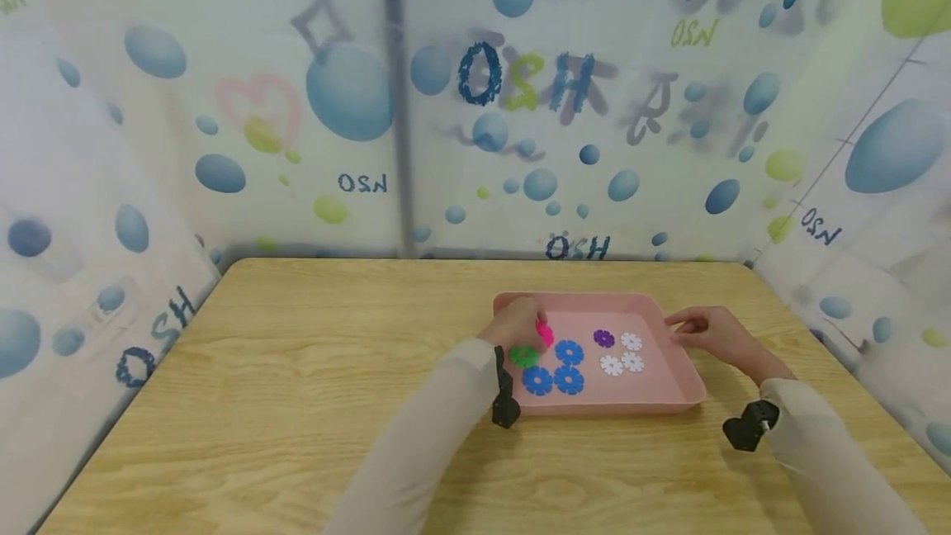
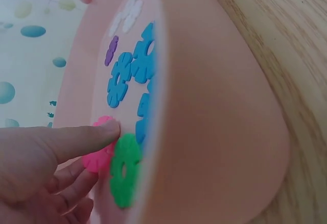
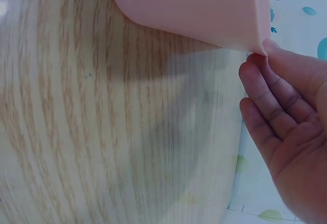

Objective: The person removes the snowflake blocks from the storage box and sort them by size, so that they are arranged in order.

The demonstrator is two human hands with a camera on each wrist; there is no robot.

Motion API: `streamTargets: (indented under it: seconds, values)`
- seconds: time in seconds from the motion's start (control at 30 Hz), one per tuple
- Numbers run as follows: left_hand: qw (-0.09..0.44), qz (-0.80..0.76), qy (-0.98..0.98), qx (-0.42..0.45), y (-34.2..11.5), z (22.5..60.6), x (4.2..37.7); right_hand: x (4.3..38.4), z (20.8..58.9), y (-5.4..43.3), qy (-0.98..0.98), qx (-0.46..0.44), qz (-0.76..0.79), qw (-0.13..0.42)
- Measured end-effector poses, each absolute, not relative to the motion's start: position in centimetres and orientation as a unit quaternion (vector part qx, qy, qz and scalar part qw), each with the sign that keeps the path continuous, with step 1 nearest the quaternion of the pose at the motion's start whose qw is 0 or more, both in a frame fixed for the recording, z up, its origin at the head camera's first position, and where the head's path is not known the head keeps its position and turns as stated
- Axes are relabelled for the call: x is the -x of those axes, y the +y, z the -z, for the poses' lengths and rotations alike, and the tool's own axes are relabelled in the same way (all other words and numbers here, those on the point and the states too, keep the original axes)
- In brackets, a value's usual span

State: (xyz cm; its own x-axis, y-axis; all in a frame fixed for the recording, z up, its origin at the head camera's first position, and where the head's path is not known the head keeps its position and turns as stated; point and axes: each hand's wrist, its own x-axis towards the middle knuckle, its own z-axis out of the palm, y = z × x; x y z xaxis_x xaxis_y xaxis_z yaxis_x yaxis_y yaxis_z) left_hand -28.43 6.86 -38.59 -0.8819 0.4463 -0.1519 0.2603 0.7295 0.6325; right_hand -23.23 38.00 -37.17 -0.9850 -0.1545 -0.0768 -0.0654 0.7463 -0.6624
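A shallow pink tray lies on the table with notched plastic snowflake discs in it. Inside its left end, my left hand pinches a pink snowflake disc, thumb on the near face and fingers behind. Next to that disc is a green one, partly under the hand in the head view. Three blue discs sit just right of the green one. A small purple disc and three small white discs lie farther right. My right hand grips the tray's right rim between thumb and fingers.
The tray stands on a wood-grain table, toward its right side. Behind the table hangs a printed curtain with blue and green dots, and more of it closes off both sides. A black wrist camera sits on the right sleeve.
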Motion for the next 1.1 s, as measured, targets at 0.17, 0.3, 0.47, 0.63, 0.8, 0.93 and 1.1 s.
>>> streamTargets:
  seconds: [0.17, 0.3, 0.47, 0.63, 0.8, 0.93, 1.1]
  values:
    - [0.123, -0.352, 0.910, -0.182, 6.6, 38.6, 28.2, 23.4, 37.2, 37.8, 0.934, 0.055, 0.348, 0.063]
    - [0.101, -0.374, 0.905, -0.175, 6.3, 38.6, 28.1, 23.4, 37.3, 37.7, 0.937, 0.057, 0.340, 0.061]
    - [0.099, -0.396, 0.895, -0.180, 5.8, 38.3, 28.2, 23.2, 37.2, 37.5, 0.937, 0.056, 0.339, 0.063]
    - [0.080, -0.404, 0.886, -0.211, 4.9, 37.1, 28.3, 23.3, 37.0, 37.5, 0.938, 0.061, 0.336, 0.060]
    - [0.058, -0.389, 0.885, -0.249, 4.0, 35.2, 28.6, 23.5, 36.8, 37.7, 0.943, 0.056, 0.324, 0.055]
    - [0.067, -0.377, 0.885, -0.265, 2.7, 34.4, 28.7, 23.6, 37.0, 38.0, 0.942, 0.052, 0.326, 0.059]
    - [0.069, -0.365, 0.883, -0.287, 0.2, 33.9, 28.3, 23.4, 37.3, 38.1, 0.939, 0.050, 0.334, 0.063]
